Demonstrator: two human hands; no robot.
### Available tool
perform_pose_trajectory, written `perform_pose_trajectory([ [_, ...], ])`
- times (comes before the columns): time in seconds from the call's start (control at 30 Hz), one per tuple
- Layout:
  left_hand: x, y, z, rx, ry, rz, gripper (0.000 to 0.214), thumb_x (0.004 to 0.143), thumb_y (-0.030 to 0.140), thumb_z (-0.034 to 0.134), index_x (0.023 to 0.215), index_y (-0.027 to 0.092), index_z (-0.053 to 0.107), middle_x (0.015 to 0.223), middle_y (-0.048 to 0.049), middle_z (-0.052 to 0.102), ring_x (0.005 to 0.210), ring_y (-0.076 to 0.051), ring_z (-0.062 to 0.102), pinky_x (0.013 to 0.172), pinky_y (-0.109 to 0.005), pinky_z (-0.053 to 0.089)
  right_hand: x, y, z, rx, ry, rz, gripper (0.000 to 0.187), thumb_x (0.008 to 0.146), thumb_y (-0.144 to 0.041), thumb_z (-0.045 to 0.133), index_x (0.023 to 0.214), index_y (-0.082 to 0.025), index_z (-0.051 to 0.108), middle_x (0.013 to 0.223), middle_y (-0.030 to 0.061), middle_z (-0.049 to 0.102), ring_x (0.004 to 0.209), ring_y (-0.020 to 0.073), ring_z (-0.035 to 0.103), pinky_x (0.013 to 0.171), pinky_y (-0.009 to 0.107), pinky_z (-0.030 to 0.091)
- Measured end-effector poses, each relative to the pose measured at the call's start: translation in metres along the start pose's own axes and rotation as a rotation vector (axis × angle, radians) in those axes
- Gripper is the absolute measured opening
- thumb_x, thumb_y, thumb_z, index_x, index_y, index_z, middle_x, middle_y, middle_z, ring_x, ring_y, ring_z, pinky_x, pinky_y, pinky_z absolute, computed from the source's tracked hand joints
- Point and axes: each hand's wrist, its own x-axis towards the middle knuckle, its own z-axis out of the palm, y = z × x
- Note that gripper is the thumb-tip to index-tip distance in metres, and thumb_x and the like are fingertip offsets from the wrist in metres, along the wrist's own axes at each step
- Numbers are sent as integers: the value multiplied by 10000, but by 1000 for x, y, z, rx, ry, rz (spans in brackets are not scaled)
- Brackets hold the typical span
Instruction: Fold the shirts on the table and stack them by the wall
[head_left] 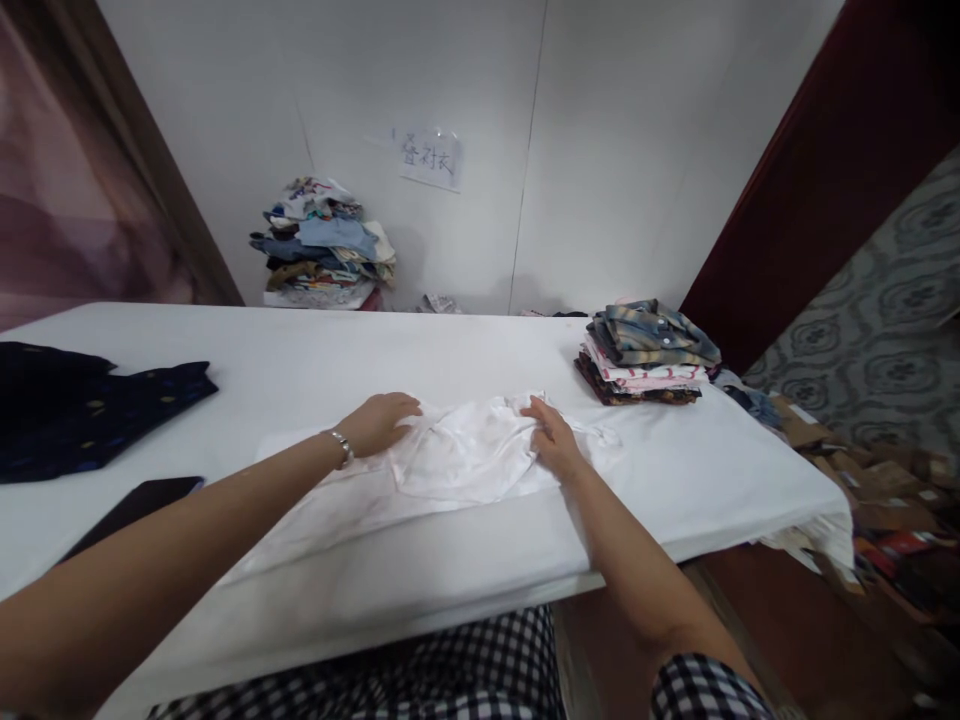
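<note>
Along the tabletop [465,350] a white garment [469,455] stretches sideways, left and right fingers [545,415] touching it, grip unclear.

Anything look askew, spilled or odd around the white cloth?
The white cloth lies bunched and wrinkled between the left hand and right hand, unlike the folded stack to the right. The clothes heap at back left looks jumbled. I see no spill or damage.

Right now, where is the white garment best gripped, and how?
Probably pinch the white garment from above, by raised folds at either side of its crumpled middle, near the left hand and right hand. It lies low on the table, and those ridges likely offer more grip than its flatter parts.
</note>
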Motion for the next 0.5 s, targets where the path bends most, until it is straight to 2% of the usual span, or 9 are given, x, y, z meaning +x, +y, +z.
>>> perform_pose_trajectory([
  [0.13, 22, 19, 13, -11, -100, 59, 527, 780, 107, 406, 1273, 220, 556, 1387, -55, 535, 1334, -202, 402, 1093, -399, 321, -1, 1, 0, 44, 2, 23, 678, 741, -101, 450, 1397, -270, 430, 1203, 56, 650, 1129, 204, 555, 903, 398, 477],
  [0.23, 37, 26, 16, 34, -200, -6, 477, 806, 178, 440, 1260, 263, 561, 1358, -50, 562, 1314, -214, 419, 1062, -406, 331, -2, 3, -2, 51, 3, 42, 670, 744, -105, 460, 1392, -273, 440, 1207, 56, 647, 1155, 202, 540, 916, 388, 464],
  [0.3, 42, 25, 14, 51, -228, -44, 396, 841, 343, 464, 1205, 260, 596, 1255, -78, 628, 1240, -241, 484, 1038, -429, 335, -2, 5, -2, 57, 4, 62, 661, 747, -112, 468, 1387, -275, 447, 1211, 55, 645, 1155, 200, 539, 900, 375, 466],
  [0.37, 44, 23, 11, 60, -235, -67, 413, 829, 487, 477, 1105, 233, 649, 1125, -107, 677, 1149, -268, 541, 1025, -464, 327, -3, 5, -2, 75, -2, 87, 652, 754, -124, 474, 1388, -274, 445, 1216, 58, 643, 1107, 197, 563, 835, 350, 485],
  [0.43, 43, 20, 7, 62, -239, -94, 391, 793, 503, 519, 1001, 214, 680, 1015, -109, 701, 1075, -274, 576, 1021, -475, 322, -3, 5, -2, 90, -9, 103, 644, 759, -137, 480, 1387, -269, 446, 1218, 64, 642, 1053, 194, 584, 769, 329, 493],
  [0.5, 39, 15, 3, 50, -238, -127, 274, 756, 414, 566, 881, 204, 690, 925, -92, 712, 1004, -264, 604, 994, -450, 355, -2, 5, -2, 93, -11, 99, 639, 759, -146, 490, 1386, -262, 449, 1210, 69, 645, 1052, 200, 583, 761, 330, 492],
])
